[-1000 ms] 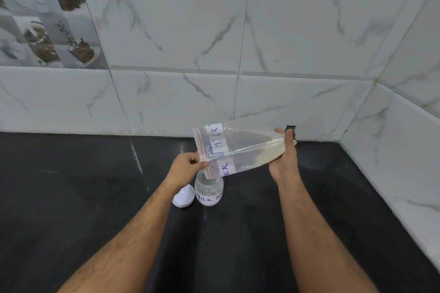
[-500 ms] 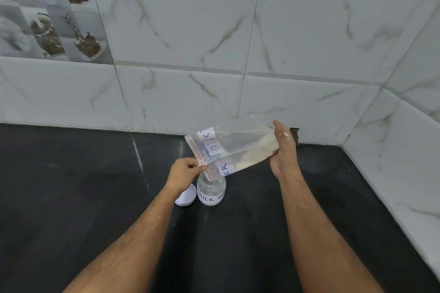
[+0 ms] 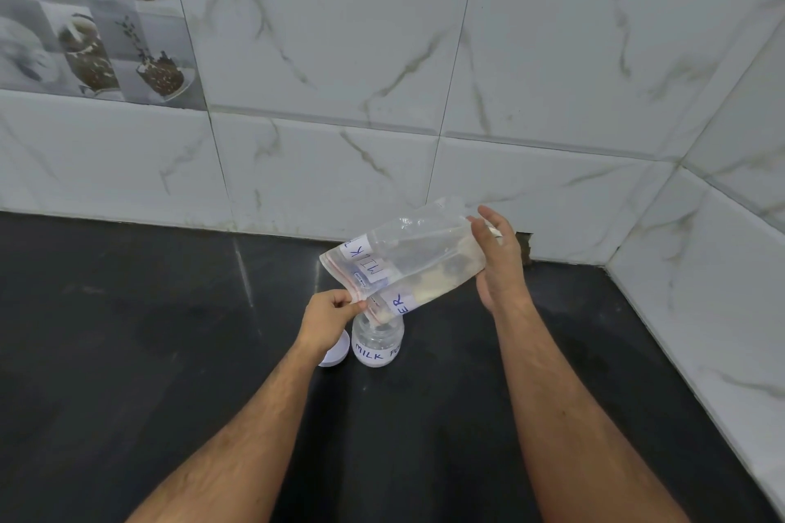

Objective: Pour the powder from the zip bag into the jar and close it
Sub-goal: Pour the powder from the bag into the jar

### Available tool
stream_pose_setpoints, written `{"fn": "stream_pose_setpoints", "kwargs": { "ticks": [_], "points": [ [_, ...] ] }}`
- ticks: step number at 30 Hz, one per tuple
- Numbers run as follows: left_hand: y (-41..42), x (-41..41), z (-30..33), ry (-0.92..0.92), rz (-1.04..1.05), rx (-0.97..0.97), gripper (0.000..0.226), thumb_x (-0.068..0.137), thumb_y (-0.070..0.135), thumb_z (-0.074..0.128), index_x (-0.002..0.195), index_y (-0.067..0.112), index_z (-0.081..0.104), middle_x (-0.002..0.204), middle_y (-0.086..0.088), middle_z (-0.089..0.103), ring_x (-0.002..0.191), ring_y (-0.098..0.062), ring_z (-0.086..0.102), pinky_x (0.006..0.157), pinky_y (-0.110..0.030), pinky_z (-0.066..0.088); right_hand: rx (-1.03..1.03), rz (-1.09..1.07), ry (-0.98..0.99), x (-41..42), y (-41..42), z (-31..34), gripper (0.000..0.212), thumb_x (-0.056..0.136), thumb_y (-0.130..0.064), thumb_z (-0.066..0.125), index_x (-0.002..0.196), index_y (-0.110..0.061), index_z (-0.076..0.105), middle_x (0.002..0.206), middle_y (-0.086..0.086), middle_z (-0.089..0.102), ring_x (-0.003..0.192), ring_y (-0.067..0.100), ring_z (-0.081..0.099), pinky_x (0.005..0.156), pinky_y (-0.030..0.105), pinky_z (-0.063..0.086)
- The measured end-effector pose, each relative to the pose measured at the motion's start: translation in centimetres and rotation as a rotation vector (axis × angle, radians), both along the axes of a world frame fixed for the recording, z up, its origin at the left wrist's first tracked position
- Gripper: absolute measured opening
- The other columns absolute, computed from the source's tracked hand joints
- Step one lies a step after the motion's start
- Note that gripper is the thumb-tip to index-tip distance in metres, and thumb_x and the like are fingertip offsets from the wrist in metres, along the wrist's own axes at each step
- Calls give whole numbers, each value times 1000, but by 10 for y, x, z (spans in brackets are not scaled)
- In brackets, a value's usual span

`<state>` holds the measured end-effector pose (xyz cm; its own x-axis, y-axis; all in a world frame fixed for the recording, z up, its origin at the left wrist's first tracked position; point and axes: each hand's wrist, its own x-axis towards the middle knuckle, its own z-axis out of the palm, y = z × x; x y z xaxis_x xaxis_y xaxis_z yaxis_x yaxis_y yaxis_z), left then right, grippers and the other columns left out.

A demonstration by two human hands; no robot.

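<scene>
Clear labelled zip bag [image 3: 408, 263] now tilting steeper, powder reaching small clear jar [image 3: 377, 342] | left hand [image 3: 329, 316] pinching mouth, right hand [image 3: 497, 263] lifting bottom | pouring starting

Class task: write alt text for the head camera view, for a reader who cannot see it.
Two bare hands tilt a clear zip bag of pale powder, mouth down, over an open jar labelled MILK on a black counter. A white lid lies left of the jar.

Both hands [image 3: 329, 316] [image 3: 499, 263] tilt zip bag [image 3: 418, 257], mouth over open jar [image 3: 377, 342].
</scene>
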<state>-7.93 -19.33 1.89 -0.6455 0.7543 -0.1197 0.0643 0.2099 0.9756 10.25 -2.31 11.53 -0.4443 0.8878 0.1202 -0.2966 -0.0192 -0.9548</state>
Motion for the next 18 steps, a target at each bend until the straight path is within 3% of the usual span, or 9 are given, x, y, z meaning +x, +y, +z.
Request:
{"fn": "stream_pose_setpoints", "kwargs": {
  "ticks": [3,6,10,14,16,18],
  "points": [
    [0,0,-4,-26,12,22,28,89,11,72,87,-16,64,77,-14,57,74,-23,50,74,-36,44,43,-11,-43,-4,-4,7,72,58,-63,85,121,-37,60,139,11,59,122,30,62,95,40,57],
    [0,1,-8,-47,21,47,25,90,11,71,91,-13,67,80,-15,61,76,-22,53,76,-35,46,86,8,-68,-6,-7,13,83,49,-72,86,120,-39,59,140,10,58,127,30,59,110,51,46],
    [0,4,-13,-69,48,67,18,90,10,70,86,-7,71,72,-7,62,68,-12,55,69,-27,46,110,57,-60,-5,-11,14,107,44,-83,80,133,-30,52,141,10,55,127,25,59,107,45,49],
    [0,9,-16,-73,57,69,16,91,6,69,75,5,70,52,16,57,47,5,49,57,-13,42,-126,47,50,-2,-18,13,137,39,-102,54,151,-23,40,144,8,52,125,25,59,93,41,54],
    [1,12,-16,-64,57,83,19,91,3,68,73,10,69,47,20,57,45,7,50,51,-7,41,-222,17,119,0,-17,10,118,61,-101,26,151,-25,42,146,10,52,125,27,59,87,40,54],
    [1,14,-16,-56,67,99,18,91,2,67,74,9,69,47,20,57,45,7,51,50,-6,41,-270,8,141,1,-12,6,100,80,-89,9,149,-26,44,147,13,52,126,29,59,88,41,53]
  ]
}}
